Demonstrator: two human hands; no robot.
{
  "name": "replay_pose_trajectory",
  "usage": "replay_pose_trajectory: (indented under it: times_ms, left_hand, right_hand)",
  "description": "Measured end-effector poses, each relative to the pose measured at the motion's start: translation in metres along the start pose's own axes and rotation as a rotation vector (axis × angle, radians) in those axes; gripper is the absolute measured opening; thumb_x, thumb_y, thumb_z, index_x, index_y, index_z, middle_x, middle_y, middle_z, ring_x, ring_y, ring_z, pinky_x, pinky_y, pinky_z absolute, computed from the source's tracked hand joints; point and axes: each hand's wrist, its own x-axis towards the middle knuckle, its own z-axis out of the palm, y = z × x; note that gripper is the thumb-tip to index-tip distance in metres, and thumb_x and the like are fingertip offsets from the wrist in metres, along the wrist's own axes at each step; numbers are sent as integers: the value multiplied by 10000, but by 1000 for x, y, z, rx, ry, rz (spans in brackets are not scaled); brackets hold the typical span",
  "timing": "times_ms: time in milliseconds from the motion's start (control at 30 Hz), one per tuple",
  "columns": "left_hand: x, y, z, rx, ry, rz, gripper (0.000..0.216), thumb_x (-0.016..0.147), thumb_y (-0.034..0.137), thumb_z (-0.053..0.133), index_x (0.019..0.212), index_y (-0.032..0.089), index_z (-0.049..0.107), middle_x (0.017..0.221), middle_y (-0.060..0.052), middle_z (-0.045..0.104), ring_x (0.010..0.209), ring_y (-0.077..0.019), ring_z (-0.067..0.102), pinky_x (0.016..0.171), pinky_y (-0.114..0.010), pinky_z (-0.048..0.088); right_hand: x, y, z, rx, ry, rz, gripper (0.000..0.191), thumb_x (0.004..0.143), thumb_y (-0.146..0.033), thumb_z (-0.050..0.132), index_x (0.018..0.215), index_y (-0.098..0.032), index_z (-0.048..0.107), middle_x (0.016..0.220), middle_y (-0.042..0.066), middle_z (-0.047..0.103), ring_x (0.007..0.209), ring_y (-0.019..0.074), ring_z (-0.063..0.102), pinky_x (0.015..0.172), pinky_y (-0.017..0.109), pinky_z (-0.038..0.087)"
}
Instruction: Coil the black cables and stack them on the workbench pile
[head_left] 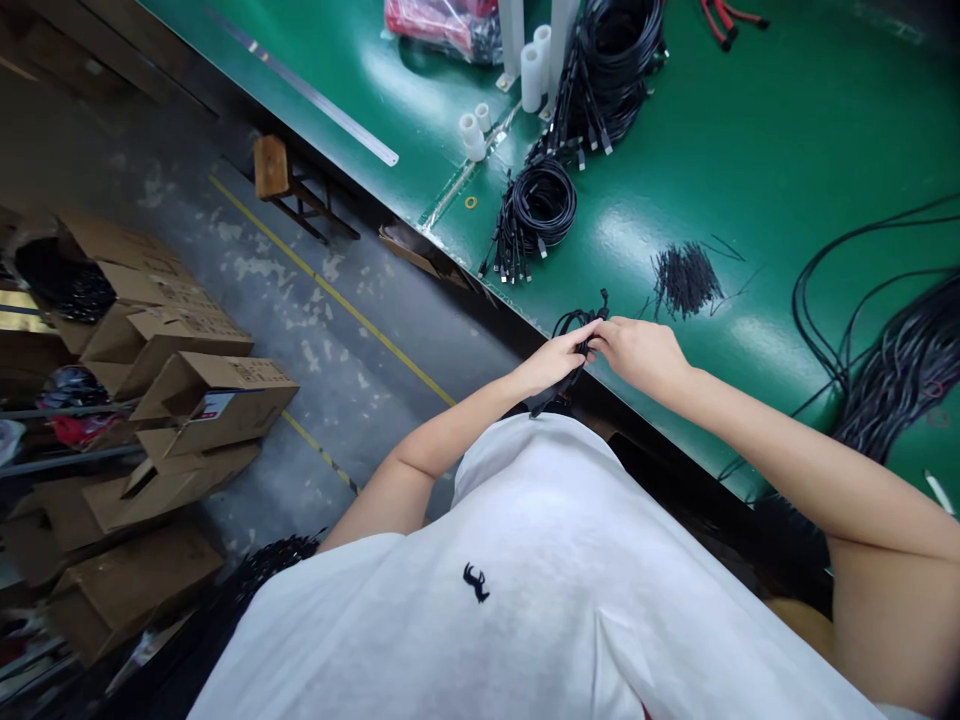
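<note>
Both the left hand (553, 362) and the right hand (643, 352) are pinching a looped black cable (573, 319), fingertips nearly meeting, at the near edge of the glossy green bench (787, 150). If either pinch slackened, I'd worry about those springy-looking loops uncoiling or slipping off the edge. Beyond the left hand, a smooth, round coil (523, 205) is lying with its plugs splayed; beyond the right hand, thin, wiry strips (684, 281) are forming a bristly heap.
</note>
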Motion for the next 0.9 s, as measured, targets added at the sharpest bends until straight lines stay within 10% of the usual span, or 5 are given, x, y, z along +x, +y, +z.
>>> replay_pose_trajectory:
  times_ms: [167, 300, 467, 667, 900]
  left_hand:
    - [0, -5, 3, 126, 19, 30, 765, 742, -24, 451, 1477, 188, 460, 1344, -70, 617, 1110, -176, 619, 1042, -331, 421]
    - [-4, 3, -9, 525, -32, 120, 648, 810, 75, 566, 1436, 220, 492, 955, -29, 687, 979, -209, 627, 944, -342, 435]
    - [16, 5, -13, 1098, 94, 269, 191, 791, 269, 718, 924, 139, 673, 915, -130, 643, 1063, -321, 548, 977, -437, 359]
    - [24, -24, 11, 729, 246, 40, 238, 877, 226, 596, 1107, 180, 556, 940, -57, 669, 868, -204, 635, 833, -338, 459]
    - [12, -17, -22, 868, -4, 357, 298, 777, 208, 705, 1065, 182, 634, 1181, -126, 652, 1210, -293, 562, 1069, -412, 378]
  right_hand:
    - [3, -2, 8, 36, -8, 27, 302, 995, -276, 397, 1062, -121, 648, 1030, 124, 703, 871, 213, 644, 573, 296, 265]
    - [2, 1, 15, 30, 1, -38, 309, 990, -265, 381, 1024, -141, 662, 1050, 109, 699, 863, 208, 640, 569, 305, 236]
    - [7, 0, 22, -86, -4, -168, 275, 937, -166, 398, 1012, -91, 651, 951, 142, 670, 817, 224, 629, 578, 324, 212]
    - [18, 5, 25, -177, -10, -126, 286, 913, -108, 384, 1048, -63, 632, 958, 163, 648, 825, 234, 605, 611, 317, 209]
    - [0, 1, 29, -290, 33, -455, 366, 960, -92, 294, 967, -90, 660, 917, 149, 646, 807, 220, 553, 658, 345, 242]
